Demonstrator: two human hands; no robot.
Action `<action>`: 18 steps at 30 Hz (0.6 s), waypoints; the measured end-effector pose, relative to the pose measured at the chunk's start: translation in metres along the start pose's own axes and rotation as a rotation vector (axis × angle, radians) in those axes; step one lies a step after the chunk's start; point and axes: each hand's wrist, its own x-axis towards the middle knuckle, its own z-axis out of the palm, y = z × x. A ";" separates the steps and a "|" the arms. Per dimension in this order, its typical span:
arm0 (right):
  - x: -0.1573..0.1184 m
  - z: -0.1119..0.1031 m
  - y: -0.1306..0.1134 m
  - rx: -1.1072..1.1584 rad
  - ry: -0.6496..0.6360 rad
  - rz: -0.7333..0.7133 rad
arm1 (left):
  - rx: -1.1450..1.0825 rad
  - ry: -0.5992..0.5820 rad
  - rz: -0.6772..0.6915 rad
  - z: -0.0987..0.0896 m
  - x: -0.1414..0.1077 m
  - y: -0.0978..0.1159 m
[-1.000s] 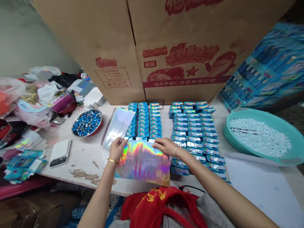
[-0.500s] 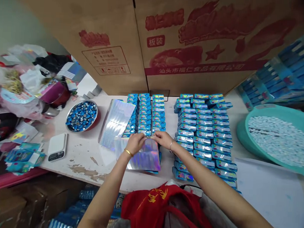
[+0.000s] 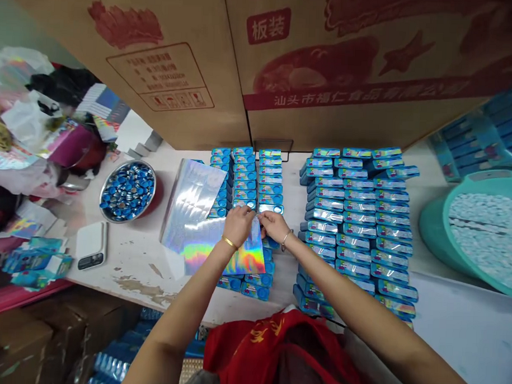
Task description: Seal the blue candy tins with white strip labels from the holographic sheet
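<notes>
A shiny holographic sheet [image 3: 220, 255] lies over part of the rows of small blue boxes [image 3: 244, 185], with rainbow glare along its lower edge. At its top right corner, my left hand [image 3: 239, 225] pinches the sheet, the forearm crossing over it. My right hand [image 3: 274, 226] has thumb and finger closed at the same corner, nearly touching the left fingertips. Whatever small piece lies between the fingertips is hidden. Beneath and to the left, more holographic sheets [image 3: 192, 192] are stacked at a slant.
Further blue boxes [image 3: 358, 218] stand in rows on the right. A metal bowl [image 3: 148, 210] of blue caps and a white scale [image 3: 90, 239] sit left. A teal basin [image 3: 437, 226] of white pieces is far right. Large cartons [image 3: 225, 123] wall off the back.
The view has shifted slightly. The held sheet has moved up a little, uncovering boxes below it, and its glare has turned rainbow. Both hands remain pinched together at its corner.
</notes>
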 end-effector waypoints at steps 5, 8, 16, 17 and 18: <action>0.013 -0.004 0.000 -0.030 0.007 0.024 | -0.060 -0.021 0.065 0.008 0.006 -0.004; 0.014 -0.007 -0.004 -0.067 0.016 0.034 | -0.174 0.021 0.045 0.013 -0.004 -0.002; 0.012 -0.016 -0.016 -0.569 0.129 -0.274 | -1.166 0.529 -0.308 -0.003 -0.036 0.012; 0.010 -0.016 -0.017 -0.578 0.151 -0.306 | -1.278 0.588 -0.398 -0.007 -0.032 0.012; 0.007 -0.017 -0.018 -0.552 0.190 -0.336 | -1.366 0.621 -0.464 -0.010 -0.026 0.012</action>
